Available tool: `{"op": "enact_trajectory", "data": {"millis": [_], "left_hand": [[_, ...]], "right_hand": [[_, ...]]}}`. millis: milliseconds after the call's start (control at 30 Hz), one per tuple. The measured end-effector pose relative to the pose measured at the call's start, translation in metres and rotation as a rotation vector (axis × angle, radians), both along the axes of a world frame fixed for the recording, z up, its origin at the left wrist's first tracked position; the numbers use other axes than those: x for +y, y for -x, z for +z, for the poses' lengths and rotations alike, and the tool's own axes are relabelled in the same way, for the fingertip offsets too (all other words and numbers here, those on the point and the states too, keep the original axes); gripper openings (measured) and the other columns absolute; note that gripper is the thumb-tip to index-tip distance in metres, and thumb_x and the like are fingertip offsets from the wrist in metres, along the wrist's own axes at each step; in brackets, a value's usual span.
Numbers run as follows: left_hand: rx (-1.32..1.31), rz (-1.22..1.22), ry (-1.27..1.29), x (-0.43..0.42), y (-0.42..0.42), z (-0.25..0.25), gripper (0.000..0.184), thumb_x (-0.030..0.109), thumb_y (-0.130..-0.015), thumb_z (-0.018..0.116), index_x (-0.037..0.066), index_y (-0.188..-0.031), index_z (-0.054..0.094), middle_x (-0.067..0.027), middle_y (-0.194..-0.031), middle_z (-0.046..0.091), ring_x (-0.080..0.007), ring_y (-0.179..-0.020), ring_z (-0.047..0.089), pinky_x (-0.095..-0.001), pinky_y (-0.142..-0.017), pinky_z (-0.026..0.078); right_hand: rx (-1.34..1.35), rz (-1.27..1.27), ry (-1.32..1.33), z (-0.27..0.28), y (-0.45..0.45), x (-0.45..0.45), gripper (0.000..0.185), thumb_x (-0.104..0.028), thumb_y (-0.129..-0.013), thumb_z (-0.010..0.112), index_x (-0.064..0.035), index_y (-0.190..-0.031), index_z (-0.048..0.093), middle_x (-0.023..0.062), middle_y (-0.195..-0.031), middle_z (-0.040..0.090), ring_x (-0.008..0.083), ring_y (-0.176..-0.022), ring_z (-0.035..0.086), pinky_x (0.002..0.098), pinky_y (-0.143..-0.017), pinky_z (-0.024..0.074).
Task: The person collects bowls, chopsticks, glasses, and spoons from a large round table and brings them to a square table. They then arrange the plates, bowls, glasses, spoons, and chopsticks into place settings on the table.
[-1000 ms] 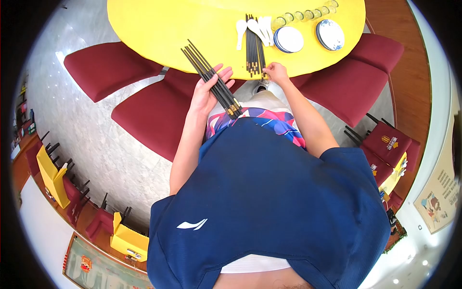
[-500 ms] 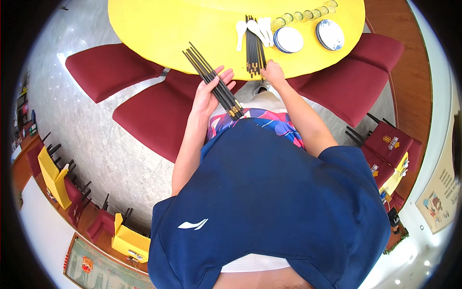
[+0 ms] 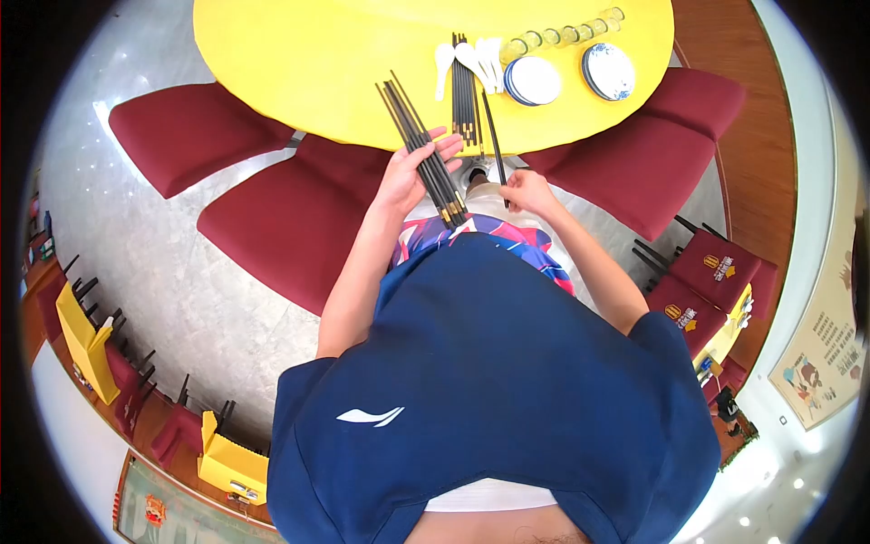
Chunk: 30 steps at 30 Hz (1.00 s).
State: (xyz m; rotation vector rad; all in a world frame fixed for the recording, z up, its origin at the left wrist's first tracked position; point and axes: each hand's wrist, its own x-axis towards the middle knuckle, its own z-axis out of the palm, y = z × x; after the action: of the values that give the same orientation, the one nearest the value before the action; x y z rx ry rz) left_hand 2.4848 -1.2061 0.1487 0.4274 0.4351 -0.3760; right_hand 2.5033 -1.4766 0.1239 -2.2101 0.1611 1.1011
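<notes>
- My left hand (image 3: 405, 179) is lying palm up, thumb clamping a slanting bundle of thin black gold-banded chopsticks (image 3: 435, 174), fingers stretching beyond it.
- My right hand (image 3: 533, 192) is pinching one slim black chopstick (image 3: 496, 145) by its near end; far end is showing over the curved yellow-covered table (image 3: 308, 68).

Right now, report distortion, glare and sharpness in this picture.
Head view, whole frame: fisheye bending, black corners; head view, left: bright reflections on the floor; head view, lower right: washed-out glare; head view, centre: chopsticks in the left hand fairly crisp.
</notes>
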Motion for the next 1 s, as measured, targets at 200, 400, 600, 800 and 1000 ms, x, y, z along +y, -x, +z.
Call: {"op": "enact_trajectory", "data": {"millis": [200, 400, 600, 800, 1000], "left_hand": [[0.057, -0.113, -0.028, -0.034, -0.010, -0.011, 0.033, 0.006, -0.093, 0.050, -0.004, -0.123, 0.047, -0.0243, -0.124, 0.054, -0.0327, -0.115, 0.057, -0.0430, -0.093, 0.051], [-0.017, -0.103, 0.004, -0.055, -0.010, 0.013, 0.038, 0.009, -0.093, 0.052, -0.001, -0.129, 0.045, -0.0214, -0.123, 0.056, -0.0295, -0.114, 0.057, -0.0419, -0.094, 0.050], [-0.039, 0.096, -0.229, -0.075, 0.019, 0.027, 0.034, 0.011, -0.092, 0.058, -0.003, -0.122, 0.051, -0.0211, -0.116, 0.060, -0.0280, -0.107, 0.061, -0.0405, -0.091, 0.053], [0.039, 0.444, -0.217, -0.119, 0.099, 0.057, 0.025, 0.008, -0.093, 0.055, -0.002, -0.116, 0.052, -0.0239, -0.115, 0.060, -0.0322, -0.107, 0.061, -0.0444, -0.091, 0.052], [0.063, 0.547, -0.266, -0.168, 0.179, 0.082, 0.028, 0.010, -0.094, 0.055, -0.001, -0.119, 0.051, -0.0234, -0.116, 0.060, -0.0320, -0.108, 0.061, -0.0446, -0.090, 0.053]], "right_hand": [[0.075, -0.177, -0.215, 0.080, 0.014, 0.012, 0.022, -0.016, -0.073, 0.067, 0.0014, -0.080, 0.057, 0.0072, -0.062, 0.061, 0.0125, -0.051, 0.061, 0.0290, -0.053, 0.0508], [-0.165, 0.065, -0.155, 0.087, 0.012, 0.032, 0.022, -0.017, -0.071, 0.068, -0.0002, -0.080, 0.057, 0.0076, -0.062, 0.060, 0.0160, -0.057, 0.060, 0.0307, -0.057, 0.0496], [-0.199, 0.517, -0.364, 0.096, -0.018, 0.021, 0.030, -0.026, -0.074, 0.074, -0.0006, -0.079, 0.059, 0.0106, -0.065, 0.061, 0.0185, -0.059, 0.061, 0.0315, -0.056, 0.0481], [0.202, 0.481, -0.612, 0.081, -0.089, 0.051, 0.047, -0.038, -0.088, 0.063, 0.0006, -0.115, 0.060, 0.0052, -0.095, 0.064, 0.0107, -0.085, 0.060, 0.0263, -0.074, 0.0485], [0.603, 0.643, -0.930, 0.117, -0.019, 0.185, 0.056, -0.043, -0.099, 0.042, 0.0010, -0.133, 0.045, 0.0167, -0.121, 0.058, 0.0241, -0.108, 0.060, 0.0335, -0.090, 0.0481]]}}
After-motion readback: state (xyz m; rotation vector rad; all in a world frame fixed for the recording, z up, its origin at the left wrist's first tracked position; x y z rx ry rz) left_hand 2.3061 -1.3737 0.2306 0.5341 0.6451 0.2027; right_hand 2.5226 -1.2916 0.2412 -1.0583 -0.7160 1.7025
